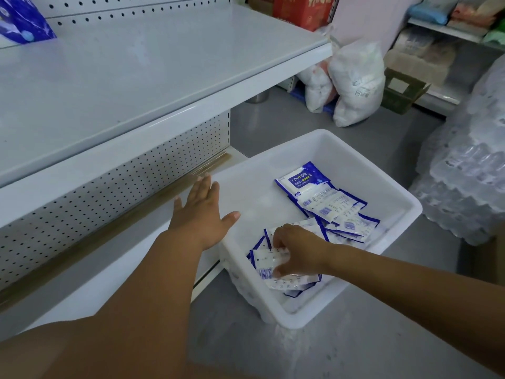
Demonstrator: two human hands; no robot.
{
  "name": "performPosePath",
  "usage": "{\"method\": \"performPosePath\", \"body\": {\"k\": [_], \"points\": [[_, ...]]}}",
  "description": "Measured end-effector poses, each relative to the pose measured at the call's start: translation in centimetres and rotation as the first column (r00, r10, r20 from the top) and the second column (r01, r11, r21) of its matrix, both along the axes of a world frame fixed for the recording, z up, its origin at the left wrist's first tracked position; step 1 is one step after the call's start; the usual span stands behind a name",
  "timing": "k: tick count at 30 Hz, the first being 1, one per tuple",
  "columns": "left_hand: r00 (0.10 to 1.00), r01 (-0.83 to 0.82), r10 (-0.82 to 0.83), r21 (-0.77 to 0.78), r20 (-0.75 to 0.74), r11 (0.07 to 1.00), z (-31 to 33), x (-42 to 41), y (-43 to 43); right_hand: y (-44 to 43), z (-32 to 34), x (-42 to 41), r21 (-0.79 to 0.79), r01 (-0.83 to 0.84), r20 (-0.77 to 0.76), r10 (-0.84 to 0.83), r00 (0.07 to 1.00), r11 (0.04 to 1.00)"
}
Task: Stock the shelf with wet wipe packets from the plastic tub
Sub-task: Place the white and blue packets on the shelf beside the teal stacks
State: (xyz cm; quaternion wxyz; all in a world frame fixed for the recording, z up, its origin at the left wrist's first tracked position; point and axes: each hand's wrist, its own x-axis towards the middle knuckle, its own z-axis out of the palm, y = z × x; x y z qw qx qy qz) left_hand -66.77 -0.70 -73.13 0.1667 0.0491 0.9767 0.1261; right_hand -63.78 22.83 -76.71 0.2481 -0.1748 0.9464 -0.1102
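"Risk from here, as you see it?"

"Mostly the grab. My right hand (297,250) is down in the tub (306,315), fingers curled on the top packet (266,265) of the near heap, and those wrappers look slick. If I pinch only a corner, or catch two at once, one could slide off on the way up to the shelf (136,77) and drop to the floor (355,337)."

"And the other hand?"

"My left hand (202,212) is spread flat and holds nothing. It hovers at the tub's left rim, beside the bottom ledge (82,272). I can't tell whether it touches the rim. If I lean on that side, the tub might tip or skid, as it looks light."

"What's in the tub?"

"Only wipe packets, white and blue. One loose heap is under my right hand at the near side. A second fan (336,212) lies towards the far right, mostly barcode side up, with one face-up pack (300,179) behind it. The tub's left half is bare plastic."

"And the shelf?"

"Nearly bare, with just a blue pack (21,20) at its far left. Most of the stocking looks to be ahead of me."
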Motion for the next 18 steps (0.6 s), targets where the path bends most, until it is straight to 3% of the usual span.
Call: {"method": "performPosePath", "body": {"k": [9, 13, 16, 18], "points": [[0.999, -0.015, 0.017, 0.061, -0.038, 0.998, 0.0, 0.2, -0.2, -0.3, 1.0, -0.6, 0.032, 0.025, 0.146, -0.029, 0.989, 0.999], [0.994, -0.056, 0.068, 0.144, -0.08, 0.988, 0.5, 0.1, 0.1, 0.3, 2.0, -0.7, -0.069, 0.161, 0.145, -0.15, 0.978, 0.984], [0.975, -0.105, 0.167, 0.356, -0.148, 0.928, 1.8, 0.3, 0.8, 0.6, 4.2, -1.3, -0.266, 0.354, 0.111, -0.337, 0.935, 0.896], [0.959, -0.149, 0.256, 0.544, -0.125, 0.826, 3.2, 0.3, 1.4, 0.5, 6.2, -1.6, -0.467, 0.506, 0.197, -0.473, 0.859, 0.725]]}}
